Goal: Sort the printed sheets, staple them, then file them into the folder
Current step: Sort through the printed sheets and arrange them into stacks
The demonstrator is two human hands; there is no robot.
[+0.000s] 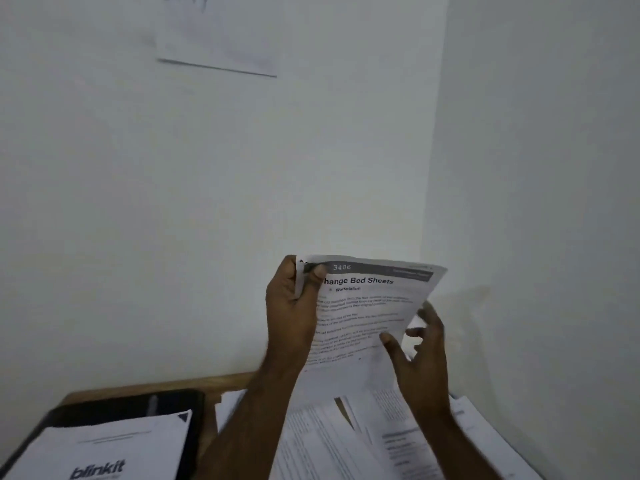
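My left hand (294, 306) pinches the top left corner of a set of printed sheets (367, 306), held up above the table; the top page reads "Change Bed Sheets". My right hand (419, 355) holds the lower right edge of the same sheets, thumb in front and fingers spread behind the paper. More printed sheets (332, 441) lie scattered on the table below my arms. A black folder (138, 407) lies at the lower left. No stapler is in view.
A white paper bag (104, 452) marked "blinkit" rests on the black folder. The wooden table (173, 386) stands in a corner between two white walls. A sheet of paper (221, 36) hangs on the wall above.
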